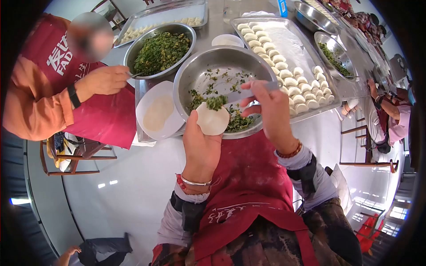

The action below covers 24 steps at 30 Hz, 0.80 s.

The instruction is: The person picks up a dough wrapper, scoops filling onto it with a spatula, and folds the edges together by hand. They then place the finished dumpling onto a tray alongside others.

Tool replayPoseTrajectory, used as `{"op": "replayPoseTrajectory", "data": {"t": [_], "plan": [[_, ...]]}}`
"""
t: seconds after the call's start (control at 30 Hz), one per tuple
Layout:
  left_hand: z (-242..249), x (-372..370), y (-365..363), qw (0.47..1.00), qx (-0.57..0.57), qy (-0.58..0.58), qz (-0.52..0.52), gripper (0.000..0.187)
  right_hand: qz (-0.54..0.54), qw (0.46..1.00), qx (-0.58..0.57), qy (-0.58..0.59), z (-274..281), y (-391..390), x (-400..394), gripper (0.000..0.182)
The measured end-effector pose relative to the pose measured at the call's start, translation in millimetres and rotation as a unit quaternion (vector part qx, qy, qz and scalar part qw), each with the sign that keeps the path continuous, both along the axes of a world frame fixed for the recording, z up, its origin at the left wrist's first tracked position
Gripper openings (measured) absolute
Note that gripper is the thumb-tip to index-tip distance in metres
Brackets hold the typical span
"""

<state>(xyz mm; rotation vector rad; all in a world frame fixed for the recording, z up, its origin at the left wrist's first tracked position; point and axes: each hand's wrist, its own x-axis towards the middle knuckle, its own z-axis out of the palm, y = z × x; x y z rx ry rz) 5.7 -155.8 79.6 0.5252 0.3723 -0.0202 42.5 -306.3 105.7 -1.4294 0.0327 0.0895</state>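
Observation:
My left hand (202,144) holds a round white dumpling wrapper (213,121) by its edge, thumb on the near rim. In my right hand (273,108) is a flat metal spatula (239,95), gripped between thumb and fingers. A clump of chopped green filling (216,103) sits at the spatula's tip, over the wrapper's far edge, hiding the tip. Both hands are above the near side of a large steel bowl (181,75), which has scattered green filling left on its bottom and walls.
A tray (306,41) with rows of folded dumplings (290,82) stands right of the bowl. On the left are a white plate of wrappers (157,113), a full filling bowl (162,51) and a co-worker's hand (104,82). Another filling bowl (336,55) lies far right.

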Motion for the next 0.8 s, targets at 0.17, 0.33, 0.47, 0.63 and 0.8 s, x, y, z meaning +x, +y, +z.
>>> {"op": "replayPoseTrajectory", "data": {"t": [0.17,0.33,0.47,0.63,0.8], "plan": [[-3.8,-1.4,3.3,1.000,0.000,-0.003,-0.016,0.031,0.092,0.880,-0.260,-0.388,-27.4,4.4,-33.3,0.018],[-8.9,-7.9,7.6,0.999,0.025,0.009,-0.022,0.038,0.134,0.777,-0.355,-0.503,-29.4,6.3,-49.6,0.021],[-10.8,-11.1,14.2,1.000,0.015,0.000,0.004,0.034,0.068,0.936,-0.178,-0.296,-14.1,1.9,-44.0,0.013],[-9.6,-11.3,21.9,1.000,0.015,0.002,0.011,0.036,0.015,0.992,-0.106,-0.071,-37.1,-9.6,16.0,0.024],[-2.7,-12.7,25.3,0.999,0.032,0.007,0.015,0.037,0.055,0.985,-0.160,-0.033,-70.3,-6.7,39.2,0.031]]}}
